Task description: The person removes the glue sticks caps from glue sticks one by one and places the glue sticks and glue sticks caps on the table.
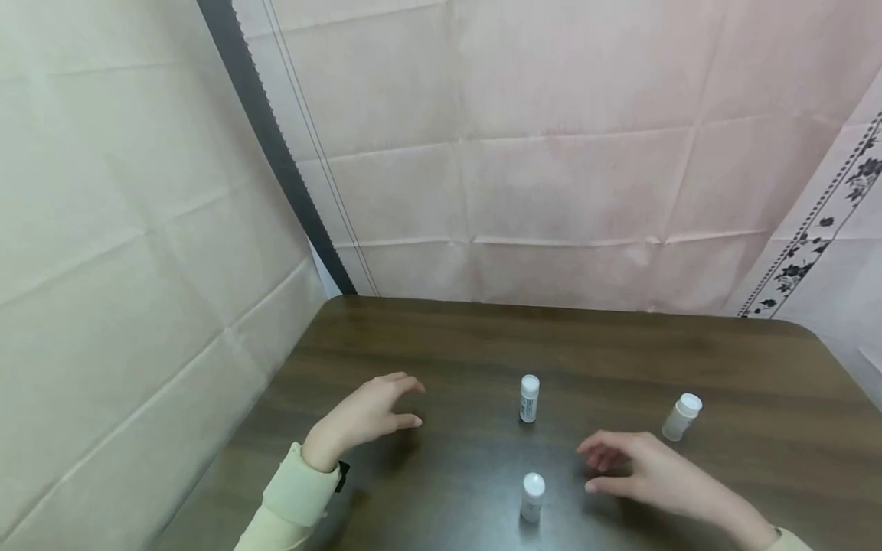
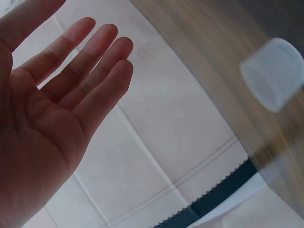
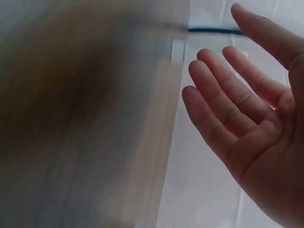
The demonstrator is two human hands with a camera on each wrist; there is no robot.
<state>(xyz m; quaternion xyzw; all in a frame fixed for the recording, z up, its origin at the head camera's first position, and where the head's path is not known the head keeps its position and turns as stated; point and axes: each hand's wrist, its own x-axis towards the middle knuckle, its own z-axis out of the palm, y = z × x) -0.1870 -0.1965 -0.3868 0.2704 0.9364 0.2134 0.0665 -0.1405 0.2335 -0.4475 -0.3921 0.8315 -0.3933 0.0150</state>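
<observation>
Three small white-capped bottles stand on the brown table. One bottle [image 1: 528, 399] is toward the middle, another bottle [image 1: 532, 497] is nearer the front, and the third bottle [image 1: 680, 418] is on the right. My left hand [image 1: 368, 413] hovers over the table left of the bottles, fingers relaxed, holding nothing. Between the front and right bottles is my right hand [image 1: 637, 468], its fingers loosely bent with nothing in them. The left wrist view has the left palm [image 2: 42, 123] in sight and a translucent white cylinder [image 2: 273, 74] beyond it. Loose fingers [image 3: 213, 114] show in the right wrist view.
The dark wood table [image 1: 441, 337] has rounded far corners. Pale creased cloth [image 1: 565, 176] hangs behind it, with a floral border [image 1: 799, 256] at right. Another cloth [image 1: 138, 268] lines the left side, beside a dark strip [image 1: 282, 153].
</observation>
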